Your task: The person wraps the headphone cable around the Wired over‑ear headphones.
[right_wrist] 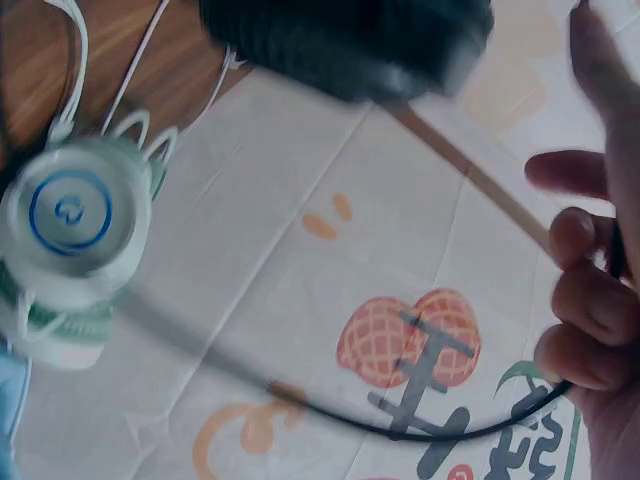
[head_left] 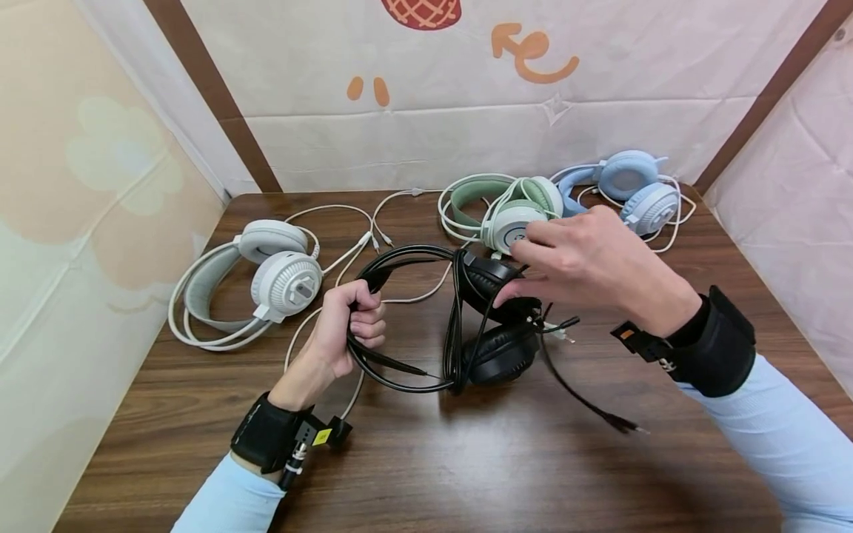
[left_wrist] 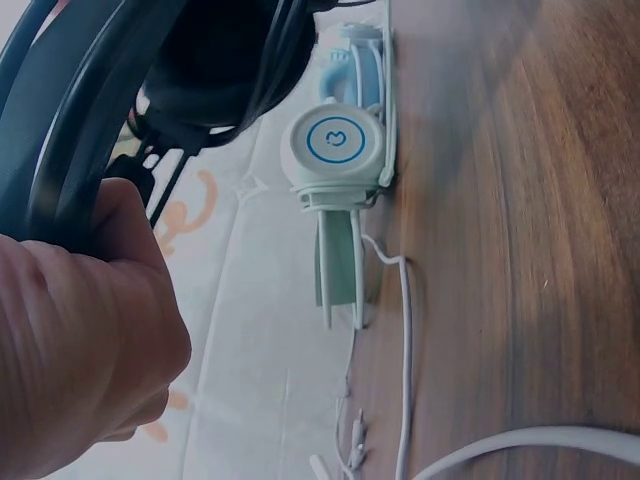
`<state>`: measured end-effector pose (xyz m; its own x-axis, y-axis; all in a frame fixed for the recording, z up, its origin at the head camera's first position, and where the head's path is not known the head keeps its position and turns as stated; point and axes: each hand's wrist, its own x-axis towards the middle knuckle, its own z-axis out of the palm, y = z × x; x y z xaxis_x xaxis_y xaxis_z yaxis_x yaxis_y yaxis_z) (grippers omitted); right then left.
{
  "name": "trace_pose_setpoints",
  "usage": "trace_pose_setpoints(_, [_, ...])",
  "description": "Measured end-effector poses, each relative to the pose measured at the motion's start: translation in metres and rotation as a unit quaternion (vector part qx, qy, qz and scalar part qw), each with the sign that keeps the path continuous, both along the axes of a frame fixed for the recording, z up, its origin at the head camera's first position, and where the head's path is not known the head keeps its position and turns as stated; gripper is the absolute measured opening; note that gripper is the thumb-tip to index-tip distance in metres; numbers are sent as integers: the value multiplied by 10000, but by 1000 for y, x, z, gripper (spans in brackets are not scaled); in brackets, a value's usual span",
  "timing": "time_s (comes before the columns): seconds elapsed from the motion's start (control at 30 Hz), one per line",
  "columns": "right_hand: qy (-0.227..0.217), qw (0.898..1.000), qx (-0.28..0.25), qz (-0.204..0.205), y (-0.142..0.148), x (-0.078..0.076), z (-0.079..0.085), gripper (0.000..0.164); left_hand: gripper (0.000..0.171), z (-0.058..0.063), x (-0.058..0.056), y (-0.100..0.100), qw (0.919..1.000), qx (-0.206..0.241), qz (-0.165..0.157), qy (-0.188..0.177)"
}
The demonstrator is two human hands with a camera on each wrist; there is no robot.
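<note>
My left hand [head_left: 349,326] grips the headband of the black headphones [head_left: 503,355], which are held above the table. Their ear cups point right, and loops of black cable are wound across the band beside the cups. Over the cups, my right hand [head_left: 586,259] holds a stretch of black cable [right_wrist: 440,437]; the right wrist view has its fingers curled round it. A loose cable end with plugs [head_left: 620,423] hangs to the lower right. In the left wrist view, the fist closes round the black headband [left_wrist: 85,120], with an ear cup [left_wrist: 225,70] beyond.
White headphones [head_left: 286,285] lie at the left of the brown table [head_left: 426,474], their white cable trailing behind and beneath the black pair. Green-and-white headphones [head_left: 514,226] and blue headphones [head_left: 649,209] lie at the back right. A printed cloth wall [head_left: 333,148] stands behind.
</note>
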<state>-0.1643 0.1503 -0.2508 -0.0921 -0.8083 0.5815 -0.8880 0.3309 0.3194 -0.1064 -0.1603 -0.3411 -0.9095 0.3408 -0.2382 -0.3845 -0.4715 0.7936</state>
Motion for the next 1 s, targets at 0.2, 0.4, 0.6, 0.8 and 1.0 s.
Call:
trace_pose_setpoints(0.2, [-119, 9998, 1, -167, 2, -12, 0, 42, 27, -1, 2, 2, 9995, -280, -107, 42])
trace_pose_setpoints(0.4, [-453, 9990, -21, -39, -6, -31, -2, 22, 25, 0, 3, 5, 9984, -517, -230, 69])
trace_pose_setpoints(0.6, [-983, 9947, -146, -276, -16, -50, -15, 25, 24, 2, 2, 6, 9985, -134, -510, 174])
trace_pose_setpoints(0.8, [-2495, 9680, -151, -221, -11, -74, -35, 7, 22, 0, 0, -2, 9915, 1004, -809, 181])
trace_pose_setpoints(1.0, [-3623, 9296, -186, -648, 20, -90, -56, 14, 27, -10, -2, -15, 9629, 2399, -1192, 326])
